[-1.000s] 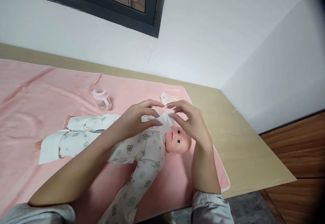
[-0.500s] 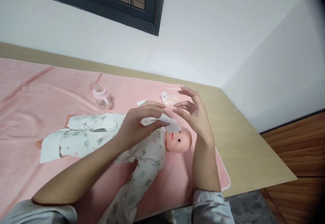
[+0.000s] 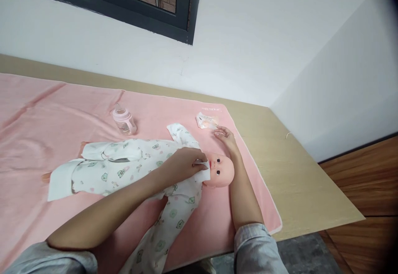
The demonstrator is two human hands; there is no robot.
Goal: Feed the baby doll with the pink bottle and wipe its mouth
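My left hand (image 3: pixel 183 164) pinches a thin white wipe (image 3: pixel 204 174) at the chin of a baby doll (image 3: pixel 225 172). The doll lies on its back, its head to the right, in a white suit (image 3: pixel 107 174) with a green and pink animal print. Beyond the doll's head, my right hand (image 3: pixel 226 138) is open with loosely bent fingers, close to a small plastic packet (image 3: pixel 205 120). Whether a fingertip touches the packet's edge, I cannot tell.
A pink baby bottle (image 3: pixel 124 120) with handles stands on the pink blanket (image 3: pixel 149 110) beyond the doll's legs. Beneath the blanket is a light wooden table (image 3: pixel 280 166), its far edge against a white wall with a dark-framed window (image 3: pixel 188 17).
My left hand has lowered the wipe to the doll's chin. My right hand has moved away from the wipe and down beside the packet.
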